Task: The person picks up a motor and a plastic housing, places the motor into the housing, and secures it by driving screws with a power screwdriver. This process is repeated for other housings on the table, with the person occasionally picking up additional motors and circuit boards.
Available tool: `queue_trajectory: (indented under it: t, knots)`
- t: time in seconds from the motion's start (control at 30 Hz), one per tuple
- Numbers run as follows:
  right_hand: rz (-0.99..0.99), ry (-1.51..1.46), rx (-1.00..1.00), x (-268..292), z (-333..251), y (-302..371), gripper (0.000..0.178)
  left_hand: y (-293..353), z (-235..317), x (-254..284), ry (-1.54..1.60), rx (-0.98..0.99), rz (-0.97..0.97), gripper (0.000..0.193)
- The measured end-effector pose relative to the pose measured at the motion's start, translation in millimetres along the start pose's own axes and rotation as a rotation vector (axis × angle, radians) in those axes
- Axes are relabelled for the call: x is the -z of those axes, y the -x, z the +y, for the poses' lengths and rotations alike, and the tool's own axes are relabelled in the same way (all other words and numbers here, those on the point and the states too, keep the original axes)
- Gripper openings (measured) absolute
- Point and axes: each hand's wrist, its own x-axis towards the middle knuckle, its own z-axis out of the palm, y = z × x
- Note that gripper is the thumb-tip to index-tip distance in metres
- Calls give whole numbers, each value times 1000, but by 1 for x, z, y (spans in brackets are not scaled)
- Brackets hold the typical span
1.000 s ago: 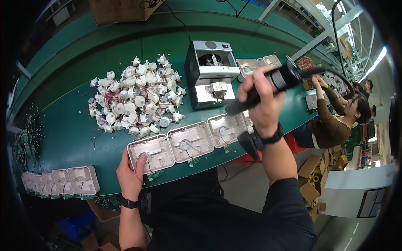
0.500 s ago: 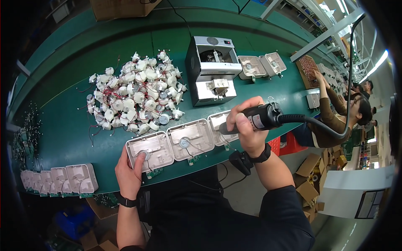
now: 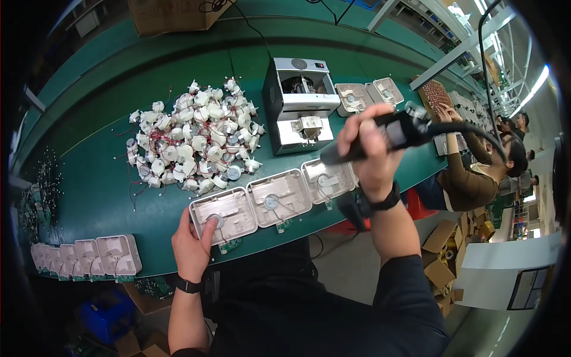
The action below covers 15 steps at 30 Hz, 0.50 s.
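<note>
In the head view, the left hand (image 3: 193, 253) is closed round the near-left wall of the first housing (image 3: 238, 223), its thumb against the round disc (image 3: 218, 222) inside. The second housing (image 3: 297, 199) and third housing (image 3: 342, 180) continue the row to that hand's right, and a small green board (image 3: 229, 246) lies just beyond its thumb at the table edge. The right hand (image 3: 376, 149) is wrapped round a black corded tool (image 3: 409, 128), apparently a power driver, lifted above the third housing; its tip is blurred. Left of and beyond the right hand stands a grey machine (image 3: 303, 113).

The step in hand seems to be steadying or sliding the row while the tool is held clear; the next move probably calls for lowering its tip to a housing without catching the wires.

Compared with half a second ago, the tool is higher off the third housing, and the row sits further right relative to the machine.
</note>
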Motion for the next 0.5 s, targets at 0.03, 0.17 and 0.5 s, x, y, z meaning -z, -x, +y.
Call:
queue_trajectory:
  t: [0.03, 0.17, 0.5]
  knots:
    - [33, 10, 92, 0, -1, -15, 18, -3, 3, -3, -19, 5, -11, 60]
    - [87, 74, 172, 3, 14, -50, 17, -6, 5, -18, -36, -60, -12, 65]
    - [16, -22, -31, -13, 2, 30, 18, -11, -5, -19, -19, -90, -34, 67]
